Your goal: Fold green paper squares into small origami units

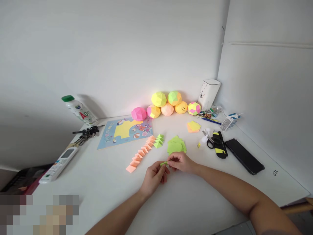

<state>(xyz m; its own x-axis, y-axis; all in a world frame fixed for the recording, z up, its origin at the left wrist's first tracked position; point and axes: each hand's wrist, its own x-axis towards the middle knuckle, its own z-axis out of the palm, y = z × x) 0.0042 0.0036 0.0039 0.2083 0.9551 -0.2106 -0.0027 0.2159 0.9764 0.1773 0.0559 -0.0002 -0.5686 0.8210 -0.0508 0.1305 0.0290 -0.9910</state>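
My left hand [154, 178] and my right hand [181, 162] meet over the white table [102, 182], both pinching one small folded green paper piece [163, 163] between the fingertips. Just beyond the hands lies a stack of green paper squares [176, 145]. To the left of it runs a row of folded orange paper units [141, 153], ending in a few folded green units [158, 141].
Several coloured paper balls [166, 103] line the wall. Nearby lie a picture sheet [126, 130], orange-yellow paper squares [193, 126], scissors [209, 141], a black phone [244, 156], a white remote [58, 164], keys [85, 133], a bottle [79, 111] and a white container [209, 94].
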